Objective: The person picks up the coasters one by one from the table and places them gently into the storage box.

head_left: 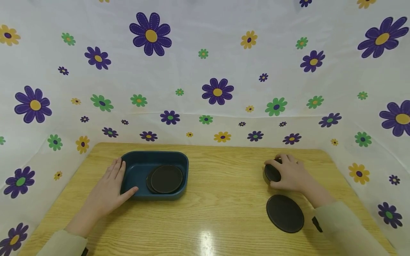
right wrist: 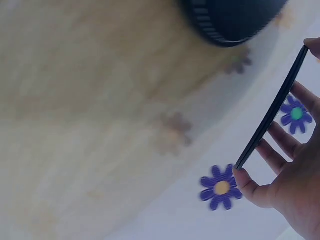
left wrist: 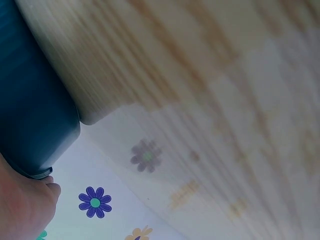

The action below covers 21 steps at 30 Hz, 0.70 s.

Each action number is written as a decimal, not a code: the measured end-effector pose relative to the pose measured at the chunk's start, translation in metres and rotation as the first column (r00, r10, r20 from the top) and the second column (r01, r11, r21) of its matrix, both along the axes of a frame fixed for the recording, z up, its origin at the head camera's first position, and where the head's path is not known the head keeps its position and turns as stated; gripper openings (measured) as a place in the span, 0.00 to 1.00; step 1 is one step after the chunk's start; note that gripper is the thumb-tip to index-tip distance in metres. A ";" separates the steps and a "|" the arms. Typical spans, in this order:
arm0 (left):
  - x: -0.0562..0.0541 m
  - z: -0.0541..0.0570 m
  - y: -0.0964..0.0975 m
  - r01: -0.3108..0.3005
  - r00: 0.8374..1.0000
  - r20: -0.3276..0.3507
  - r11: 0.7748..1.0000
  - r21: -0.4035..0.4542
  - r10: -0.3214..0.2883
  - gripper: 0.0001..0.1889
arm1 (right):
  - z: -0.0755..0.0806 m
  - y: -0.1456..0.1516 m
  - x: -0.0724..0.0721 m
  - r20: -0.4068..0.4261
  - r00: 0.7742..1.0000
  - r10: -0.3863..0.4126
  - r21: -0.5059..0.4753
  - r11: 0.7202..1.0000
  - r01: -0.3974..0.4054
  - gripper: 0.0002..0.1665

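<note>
A dark blue rectangular tray (head_left: 137, 174) with raised walls stands on the left of the table. My left hand (head_left: 107, 188) rests at its left side, fingers straight along the wall and thumb over the front rim. Inside the tray, a round black coaster (head_left: 166, 179) overlaps another one. At the right, my right hand (head_left: 289, 174) pinches a thin black coaster (right wrist: 272, 107) by its edges between thumb and fingers. Another black coaster (head_left: 285, 213) lies flat on the table, nearer me than that hand. In the right wrist view, a dark round piece (right wrist: 240, 17) with a ridged side shows at the top.
The wood-grain table (head_left: 217, 177) lies between the tray and the right-hand coasters. A white cloth (head_left: 185, 71) printed with flowers rises behind the table and along both sides.
</note>
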<state>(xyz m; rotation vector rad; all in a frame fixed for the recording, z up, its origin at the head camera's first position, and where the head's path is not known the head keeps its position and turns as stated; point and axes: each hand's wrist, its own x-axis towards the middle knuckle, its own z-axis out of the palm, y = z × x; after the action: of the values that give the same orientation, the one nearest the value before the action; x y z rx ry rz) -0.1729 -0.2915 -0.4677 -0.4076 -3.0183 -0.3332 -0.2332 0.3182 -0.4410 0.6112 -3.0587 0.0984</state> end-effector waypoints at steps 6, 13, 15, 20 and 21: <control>-0.001 0.000 0.001 -0.002 1.000 0.002 1.000 -0.002 0.002 0.57 | 0.014 -0.022 -0.003 -0.019 0.998 0.063 0.011 0.998 -0.063 0.41; 0.000 -0.003 0.000 0.008 1.000 -0.020 1.000 0.014 -0.008 0.57 | 0.025 -0.050 -0.009 -0.020 0.995 0.102 0.007 0.995 -0.102 0.41; -0.001 -0.003 0.000 0.007 1.000 -0.017 1.000 0.015 -0.007 0.57 | 0.028 -0.058 -0.011 -0.026 0.993 0.117 0.003 0.993 -0.117 0.42; -0.001 -0.003 -0.001 0.007 1.000 -0.017 1.000 0.010 -0.007 0.57 | 0.032 -0.078 -0.018 -0.056 0.986 0.157 -0.004 0.987 -0.158 0.42; -0.001 -0.003 -0.001 0.008 1.000 -0.021 1.000 0.010 -0.008 0.57 | 0.033 -0.082 -0.020 -0.058 0.985 0.164 -0.001 0.986 -0.164 0.42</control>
<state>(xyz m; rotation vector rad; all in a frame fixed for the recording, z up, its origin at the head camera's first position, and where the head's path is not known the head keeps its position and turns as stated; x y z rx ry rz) -0.1743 -0.2925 -0.4711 -0.4198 -2.9941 -0.3427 -0.2531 0.2358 -0.4081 0.8492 -2.9474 0.0909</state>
